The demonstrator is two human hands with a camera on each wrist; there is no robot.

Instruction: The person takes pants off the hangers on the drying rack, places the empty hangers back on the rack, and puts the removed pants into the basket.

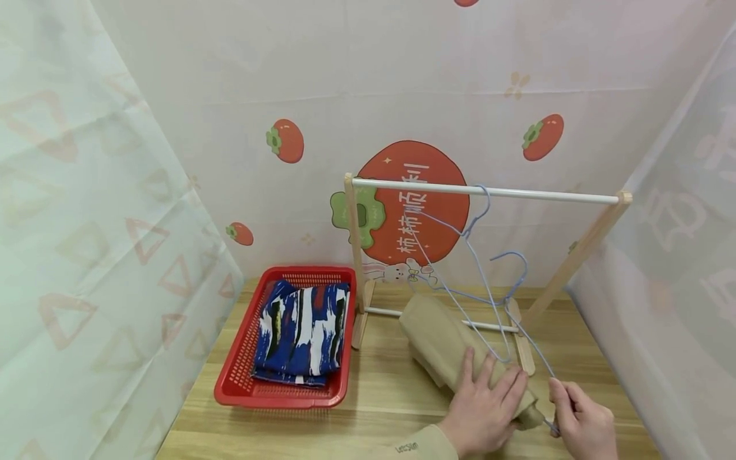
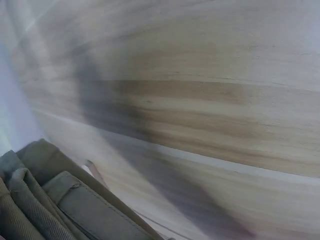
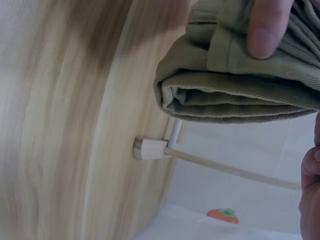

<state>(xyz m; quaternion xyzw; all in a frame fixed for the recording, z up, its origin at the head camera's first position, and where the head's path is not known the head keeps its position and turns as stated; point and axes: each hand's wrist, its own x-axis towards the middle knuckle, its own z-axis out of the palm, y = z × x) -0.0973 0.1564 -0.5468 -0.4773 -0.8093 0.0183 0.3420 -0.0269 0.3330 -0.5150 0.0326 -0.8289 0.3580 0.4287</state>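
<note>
Folded khaki trousers [image 1: 439, 332] lie over the lower part of a blue wire hanger [image 1: 535, 343], whose hook points up and away. My left hand [image 1: 483, 406] holds the trousers near their right end, fingers laid across the top. In the right wrist view a digit [image 3: 265, 32] presses the cloth above its open fold. Beside the trousers, my right hand [image 1: 583, 418] pinches the hanger's right corner. Only folded cloth [image 2: 80, 205] shows in the left wrist view, without the left hand. The hanger's lower bar is mostly hidden.
A rack with a white rail [image 1: 414, 186] and wooden legs stands behind the hands. Another blue hanger [image 1: 422, 249] hangs from it, reaching down to the trousers. On the left, a red basket [image 1: 230, 370] contains a folded blue, white and black patterned cloth [image 1: 305, 326].
</note>
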